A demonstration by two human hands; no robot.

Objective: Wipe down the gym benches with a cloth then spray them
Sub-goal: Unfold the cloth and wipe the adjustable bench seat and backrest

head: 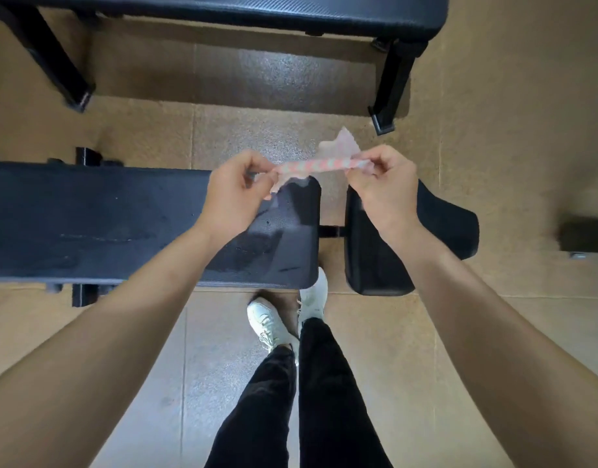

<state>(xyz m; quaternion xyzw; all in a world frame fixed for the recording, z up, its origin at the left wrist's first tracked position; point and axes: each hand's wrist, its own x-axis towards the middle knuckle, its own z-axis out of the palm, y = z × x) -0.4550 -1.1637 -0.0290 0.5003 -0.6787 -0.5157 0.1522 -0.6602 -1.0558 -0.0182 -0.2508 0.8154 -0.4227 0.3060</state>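
Hanging in air: pink cloth (319, 163), pulled taut between both grips and twisted into thin rope, loose corners flaring. Left grip (235, 194) clamped on one end by thumb and fingertips; right grip (382, 184) pinched on other end. Cloth held above end of long black worktop (105, 224), over gap to seat pad (426, 238). Cloth judged light, thin, limp, easily bunched. Best untwisted, wadded flat under palm for wiping. Worktop skin judged smooth; wet-looking streaks noted.
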